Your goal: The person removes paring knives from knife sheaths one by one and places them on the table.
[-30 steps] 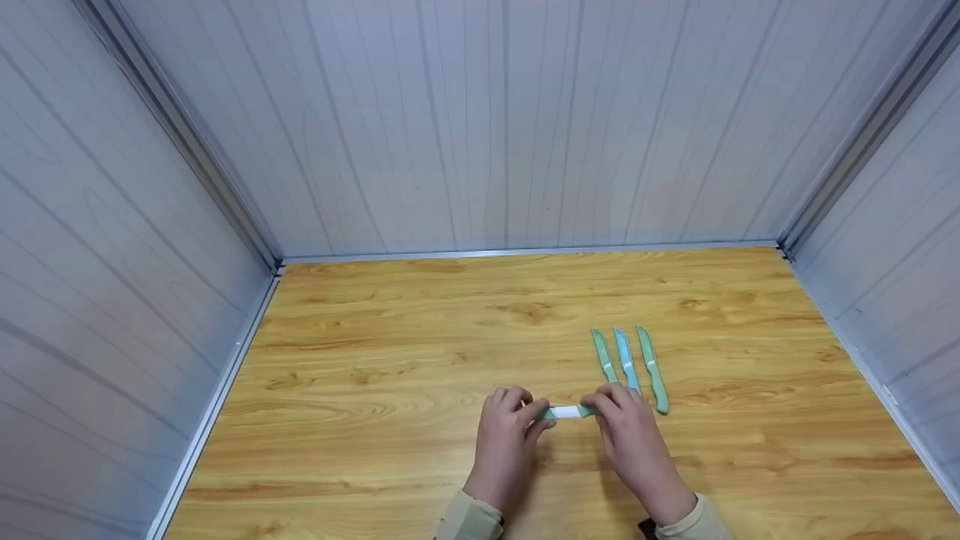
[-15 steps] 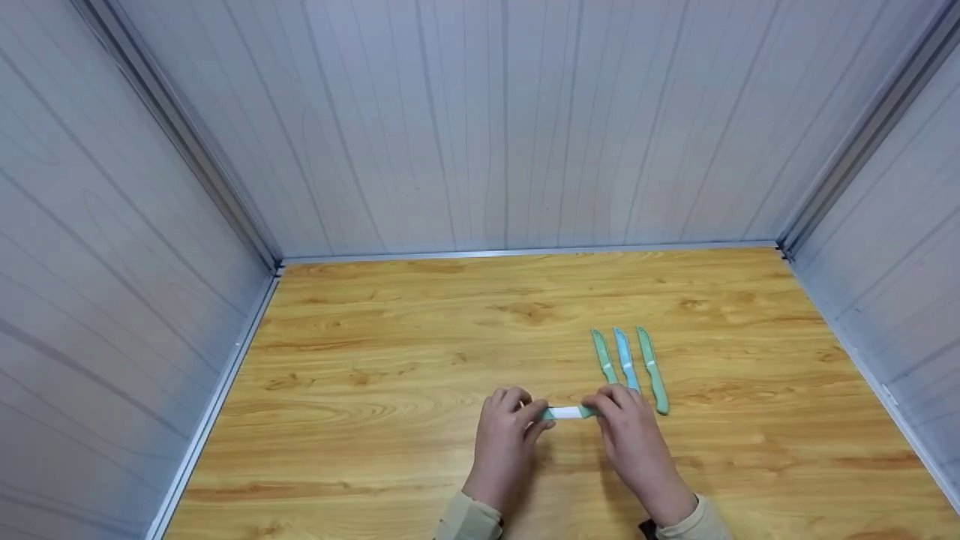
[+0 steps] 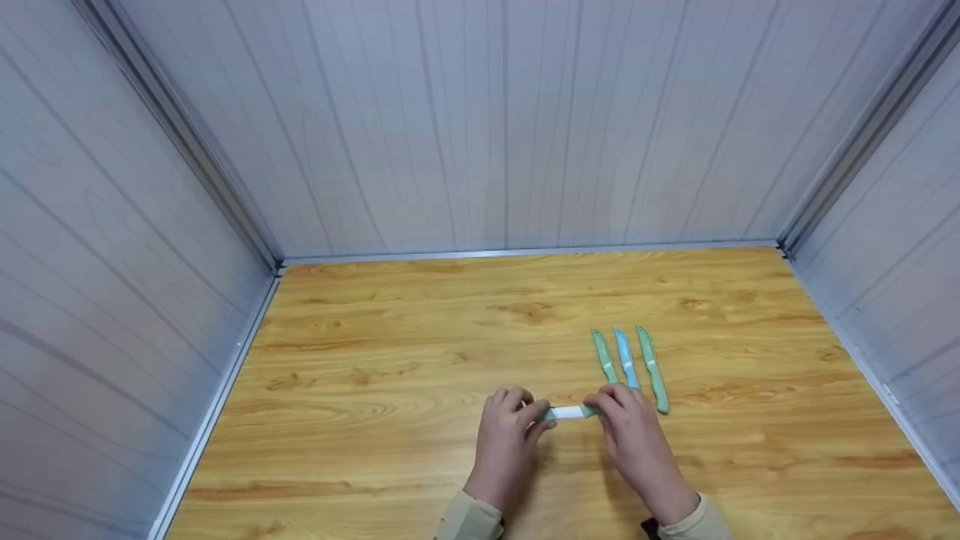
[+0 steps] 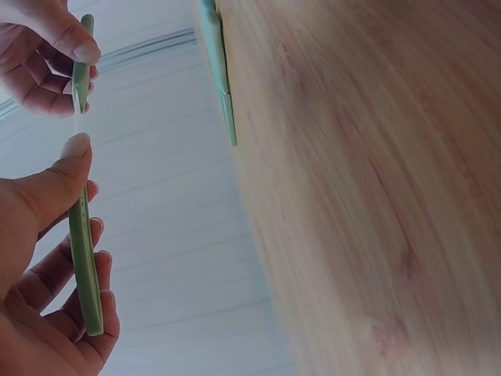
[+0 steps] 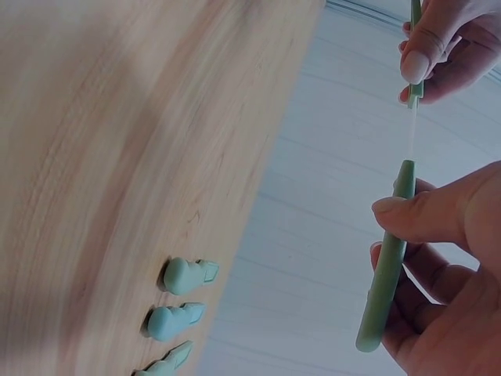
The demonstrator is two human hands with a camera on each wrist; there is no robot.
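Knife (image 3: pixel 568 412): raised above the surface (image 3: pixel 390 322), right of its middle and well apart from the far edge; white blade (image 5: pixel 413 131) shows bare between the two hands.
Left hand (image 3: pixel 502 444): fingers grip the green sheath (image 4: pixel 86 270), thumb close to its mouth.
Right hand (image 3: pixel 637 446): fingers curl round the green handle (image 5: pixel 383 290), thumb pressed on its side.
Row beyond: a near-left green knife (image 3: pixel 603 352), a blue knife (image 3: pixel 625 352) and an outer green knife (image 3: pixel 652 375) lie side by side, tips toward the far edge; the right hand hides part of the first two.
Sliding: probably smoothest with sheath and handle in one straight line, under slow, even force; twisting could make the blade bind.
Thumb safety: the left thumb seems best placed behind the sheath's mouth, clear of the blade.
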